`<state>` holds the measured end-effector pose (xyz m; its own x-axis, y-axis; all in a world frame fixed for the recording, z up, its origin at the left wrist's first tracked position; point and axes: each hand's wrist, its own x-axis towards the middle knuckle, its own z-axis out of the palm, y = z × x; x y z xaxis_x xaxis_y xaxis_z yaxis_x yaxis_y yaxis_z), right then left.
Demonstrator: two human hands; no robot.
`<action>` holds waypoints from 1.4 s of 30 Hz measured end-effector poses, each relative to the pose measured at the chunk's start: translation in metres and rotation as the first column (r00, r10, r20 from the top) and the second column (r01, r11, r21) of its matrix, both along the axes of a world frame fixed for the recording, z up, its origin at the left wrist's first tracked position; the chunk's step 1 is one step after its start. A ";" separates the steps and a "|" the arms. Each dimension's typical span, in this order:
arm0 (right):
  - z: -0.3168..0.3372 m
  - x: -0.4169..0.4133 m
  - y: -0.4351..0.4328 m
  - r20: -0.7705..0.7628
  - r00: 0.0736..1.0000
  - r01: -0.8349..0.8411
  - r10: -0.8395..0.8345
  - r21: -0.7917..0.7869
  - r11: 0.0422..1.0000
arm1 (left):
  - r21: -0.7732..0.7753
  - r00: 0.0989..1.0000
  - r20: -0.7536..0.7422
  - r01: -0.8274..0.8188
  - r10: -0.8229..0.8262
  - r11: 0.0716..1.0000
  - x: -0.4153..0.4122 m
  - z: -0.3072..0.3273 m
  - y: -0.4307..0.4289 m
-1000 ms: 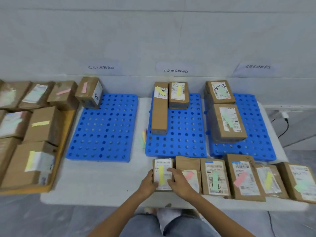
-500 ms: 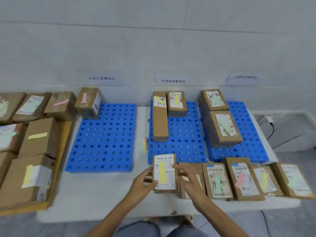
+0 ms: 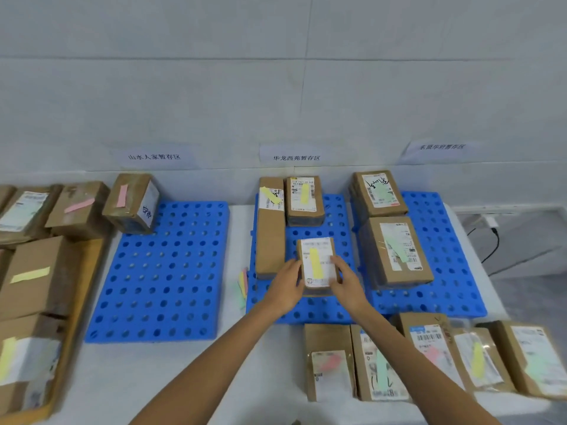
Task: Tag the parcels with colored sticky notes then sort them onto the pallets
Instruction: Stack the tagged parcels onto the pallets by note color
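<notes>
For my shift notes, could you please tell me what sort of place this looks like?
Probably a parcel sorting or pickup station: labelled cardboard parcels tagged with colored sticky notes, three blue perforated pallets on a white table, and paper signs on the wall above each pallet.

The left hand [image 3: 285,286] and right hand [image 3: 348,285] are bare, as are both long forearms [image 3: 214,357].

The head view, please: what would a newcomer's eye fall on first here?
Three bright blue pallets stand out first: the left pallet holds one pink-tagged parcel, while the middle pallet and right pallet hold more. At the centre, the left hand and right hand grip a yellow-tagged parcel by its sides at the middle pallet. A row of tagged parcels lines the near edge of the table.
</notes>
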<state>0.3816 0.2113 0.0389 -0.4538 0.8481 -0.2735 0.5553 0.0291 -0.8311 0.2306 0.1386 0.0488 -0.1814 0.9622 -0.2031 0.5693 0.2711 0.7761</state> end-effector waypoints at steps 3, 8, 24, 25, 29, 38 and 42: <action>-0.030 -0.001 0.011 0.124 0.970 -0.207 0.209 -0.028 0.978 | -0.006 0.954 -0.298 -0.051 0.047 0.999 -0.027 -0.015 0.014; -0.033 -0.025 0.035 0.072 0.985 -0.145 0.154 -0.122 0.982 | -0.170 0.902 -0.432 -0.086 0.005 0.982 -0.062 -0.028 0.025; 0.003 -0.025 0.042 0.165 0.980 -0.132 0.109 0.139 0.981 | 0.138 0.937 -0.244 -0.220 0.249 0.966 -0.049 -0.018 -0.005; 0.007 -0.010 0.030 0.156 0.984 -0.110 0.087 0.143 0.984 | 0.195 0.936 -0.178 -0.268 0.303 0.944 -0.038 -0.017 -0.020; 0.000 0.056 -0.042 0.219 0.976 0.004 -0.014 0.047 0.999 | 0.011 0.979 0.058 -0.197 0.196 0.980 0.013 -0.029 -0.086; -0.031 0.078 -0.151 0.254 0.967 -0.004 -0.012 0.066 0.998 | -0.559 0.915 0.283 -0.086 0.287 0.825 0.076 -0.047 -0.129; -0.035 0.084 -0.166 0.265 0.964 -0.018 -0.004 0.082 0.996 | -0.628 0.888 0.233 -0.174 0.397 0.759 0.087 -0.058 -0.127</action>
